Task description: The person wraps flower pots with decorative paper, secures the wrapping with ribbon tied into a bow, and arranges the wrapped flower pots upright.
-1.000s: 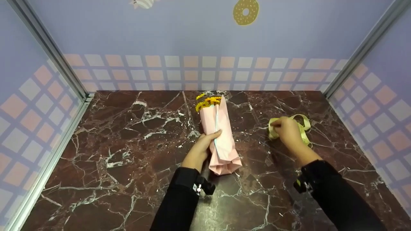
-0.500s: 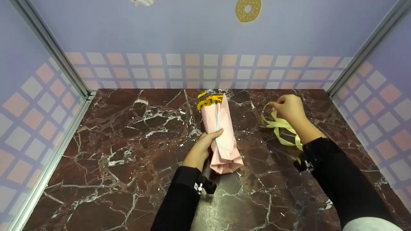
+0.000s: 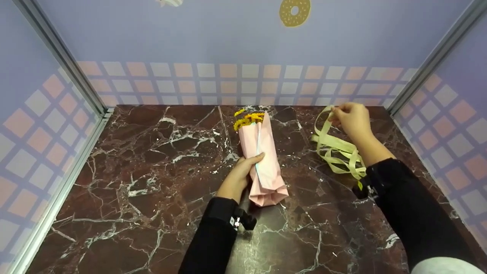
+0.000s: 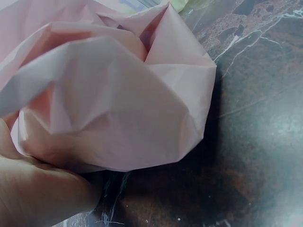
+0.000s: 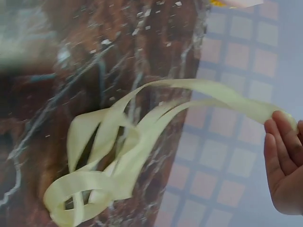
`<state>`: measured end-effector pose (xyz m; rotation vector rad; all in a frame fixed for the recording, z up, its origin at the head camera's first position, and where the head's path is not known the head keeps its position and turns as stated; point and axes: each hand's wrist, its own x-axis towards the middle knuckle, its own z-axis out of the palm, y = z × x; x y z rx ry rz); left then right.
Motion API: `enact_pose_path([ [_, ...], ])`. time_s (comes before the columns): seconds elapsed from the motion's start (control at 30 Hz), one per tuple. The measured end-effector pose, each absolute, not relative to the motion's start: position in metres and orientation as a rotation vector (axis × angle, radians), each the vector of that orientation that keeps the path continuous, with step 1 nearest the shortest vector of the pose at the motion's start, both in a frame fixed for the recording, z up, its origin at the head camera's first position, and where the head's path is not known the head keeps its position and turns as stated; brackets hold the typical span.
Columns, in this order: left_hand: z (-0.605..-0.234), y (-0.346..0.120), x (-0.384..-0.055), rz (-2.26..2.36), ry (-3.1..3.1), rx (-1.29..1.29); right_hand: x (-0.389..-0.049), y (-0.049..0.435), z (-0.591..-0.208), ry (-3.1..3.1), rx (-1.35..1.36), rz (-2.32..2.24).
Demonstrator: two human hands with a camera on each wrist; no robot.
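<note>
The bouquet [image 3: 260,152] is lying at the centre of the head view, lengthwise on the dark marbled bench [image 3: 152,182], with its yellow flower heads [image 3: 249,118] pointing toward the top of the frame and the folded foot of the pink wrapping paper [image 4: 118,94] pointing toward the bottom. The wrapping is judged complete: the paper is closing round the stems along the full length, and the left wrist view is showing its lower end folded in. No tie is showing anywhere on the wrap.

The left hand [image 3: 237,177] is gripping the bouquet at mid-length from the left side of the frame, fingers curled over the paper and holding it down on the bench.

The ribbon [image 3: 336,148], pale yellow-green, is hanging in several loose loops right of centre, well apart from the bouquet. The right hand [image 3: 352,118], at the upper right of the head view, is pinching one end of the ribbon between fingertips [image 5: 279,137] and thumb and holding it above the bench; the right wrist view is showing the loops tangled over one another, with the lowest part near or on the surface, which cannot be told for certain.

Judgement on progress: wrapping done, ribbon in hand but not yet straightened, brought to the bouquet or tied. The binding step is wholly outstanding.
</note>
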<state>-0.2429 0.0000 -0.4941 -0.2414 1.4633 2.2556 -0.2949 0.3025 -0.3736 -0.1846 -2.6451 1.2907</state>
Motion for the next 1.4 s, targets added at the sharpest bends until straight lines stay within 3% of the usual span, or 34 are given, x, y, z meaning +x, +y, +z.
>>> enact_pose_path([
  [0.23,-0.494,0.0,-0.243,2.247,1.466,-0.265,-0.287,0.321,-0.397,-2.899,-0.238,0.891],
  [0.5,-0.497,0.0,-0.244,2.262,1.459,-0.271,-0.285,0.334,-0.42,-3.222,-0.236,0.762],
  [0.63,-0.497,0.0,-0.243,2.262,1.462,-0.283,-0.286,0.323,-0.433,-3.3,-0.067,0.606],
  [0.97,-0.496,0.001,-0.244,2.282,1.458,-0.285,-0.285,0.29,-0.465,-2.993,0.834,0.244],
  [1.4,-0.494,0.003,-0.246,2.292,1.467,-0.315,-0.282,0.295,-0.49,-2.996,0.821,0.15],
])
